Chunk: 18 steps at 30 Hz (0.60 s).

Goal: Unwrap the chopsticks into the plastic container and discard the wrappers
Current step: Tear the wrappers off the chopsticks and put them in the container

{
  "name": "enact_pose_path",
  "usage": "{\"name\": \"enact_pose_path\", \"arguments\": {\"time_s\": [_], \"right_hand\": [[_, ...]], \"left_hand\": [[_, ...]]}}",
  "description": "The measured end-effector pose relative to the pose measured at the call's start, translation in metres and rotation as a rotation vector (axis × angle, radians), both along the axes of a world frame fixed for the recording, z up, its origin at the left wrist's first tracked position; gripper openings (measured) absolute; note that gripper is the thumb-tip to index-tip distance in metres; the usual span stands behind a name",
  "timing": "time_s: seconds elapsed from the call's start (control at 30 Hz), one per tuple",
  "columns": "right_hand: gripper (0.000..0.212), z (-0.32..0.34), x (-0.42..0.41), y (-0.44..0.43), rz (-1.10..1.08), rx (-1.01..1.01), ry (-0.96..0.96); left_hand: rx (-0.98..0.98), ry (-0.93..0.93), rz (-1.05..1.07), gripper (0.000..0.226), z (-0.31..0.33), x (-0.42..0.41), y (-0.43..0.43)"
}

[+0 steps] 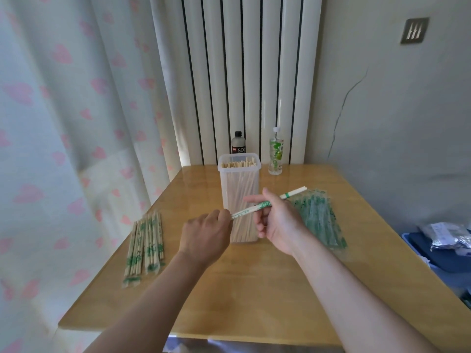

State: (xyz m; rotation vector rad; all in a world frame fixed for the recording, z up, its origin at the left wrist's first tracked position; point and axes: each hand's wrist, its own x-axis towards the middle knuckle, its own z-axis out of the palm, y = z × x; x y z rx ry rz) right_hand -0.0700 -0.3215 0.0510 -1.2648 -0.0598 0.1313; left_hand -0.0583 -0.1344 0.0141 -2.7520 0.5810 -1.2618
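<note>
A wrapped pair of chopsticks (265, 204) in clear plastic with green print is held slanted in front of the tall clear plastic container (239, 184), which stands full of bare chopsticks. My left hand (206, 235) pinches the wrapper's lower left end. My right hand (280, 222) grips the pair near its middle, and the upper end sticks out to the right. A pile of wrapped chopsticks (145, 245) lies on the table at the left. A heap of empty wrappers (318, 220) lies to the right, behind my right hand.
The wooden table (254, 289) stands against a white radiator. A dark bottle (238, 143) and a clear green-labelled bottle (276, 151) stand behind the container. A curtain hangs at the left. Blue cloth and bags (446, 245) lie off the right edge.
</note>
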Motion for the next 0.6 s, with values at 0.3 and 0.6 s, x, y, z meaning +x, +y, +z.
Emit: {"name": "enact_pose_path", "arguments": {"time_s": [0.3, 0.6], "right_hand": [[0.049, 0.0, 0.003, -0.011, -0.046, 0.023, -0.031], [0.047, -0.01, 0.001, -0.001, -0.084, -0.022, -0.007]], "left_hand": [[0.03, 0.06, -0.001, 0.025, -0.004, 0.004, 0.015], [0.015, 0.323, 0.109, 0.06, 0.005, -0.003, -0.007]]}}
